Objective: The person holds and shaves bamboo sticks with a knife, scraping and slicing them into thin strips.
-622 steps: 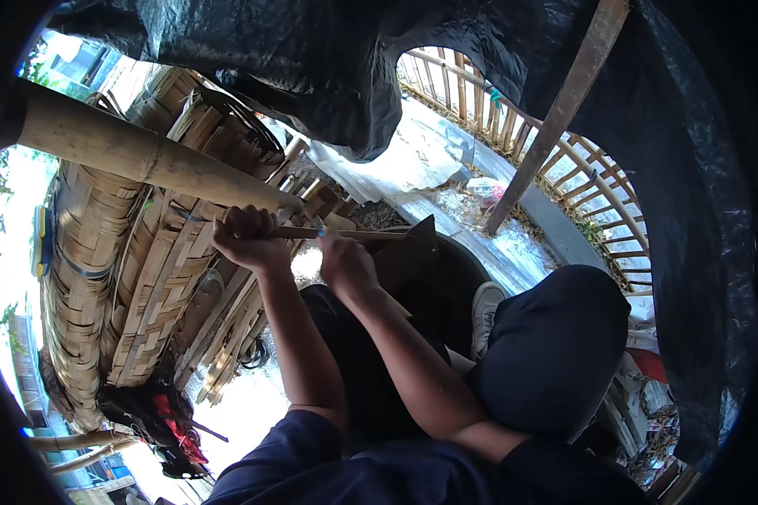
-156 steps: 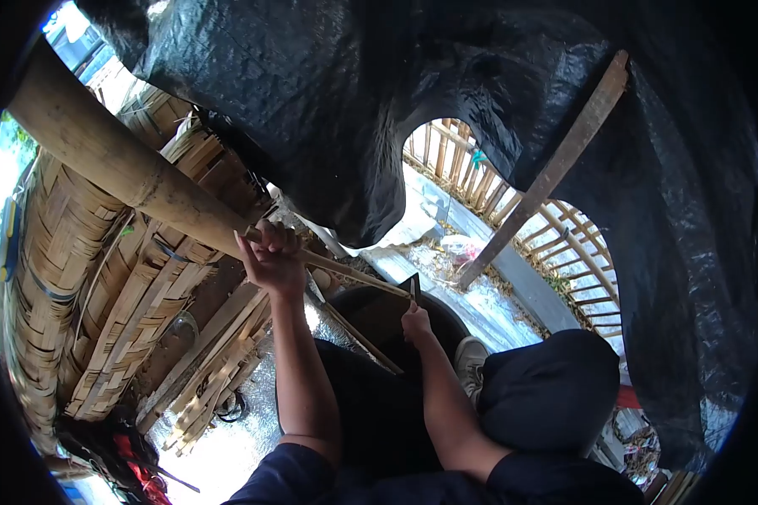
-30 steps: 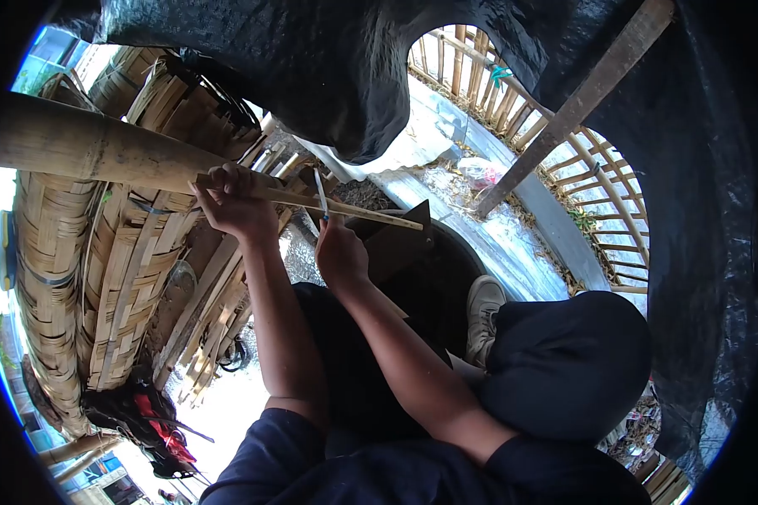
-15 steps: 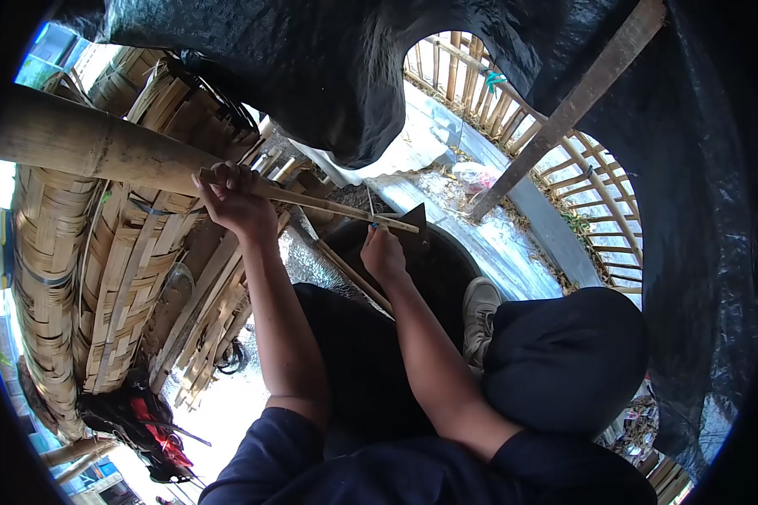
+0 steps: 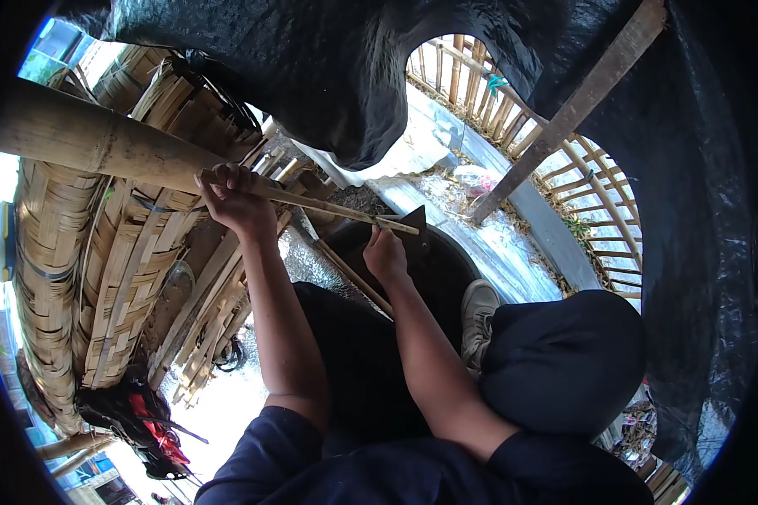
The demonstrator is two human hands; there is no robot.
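Bamboo strip [image 5: 333, 209] above the tub [image 5: 472, 263] – left hand [image 5: 239, 202] clamped on its near end, right hand [image 5: 385, 254] closed at its far end.

The strip slopes down from the left hand, its free end over the tub beside the dark plate [image 5: 416, 223]. The pole [image 5: 101, 141] runs close to the left hand, left of the tub, and limits room on that side. Pale ground [image 5: 509, 257] lies beyond the tub's far rim; the shoe [image 5: 479, 322] sits just beside its right edge. The hands are apart, both forearms extended forward, left wrist raised, right hand lower – the contents of the right grip cannot be told. A stick [image 5: 355, 279] leans at the tub's left side.
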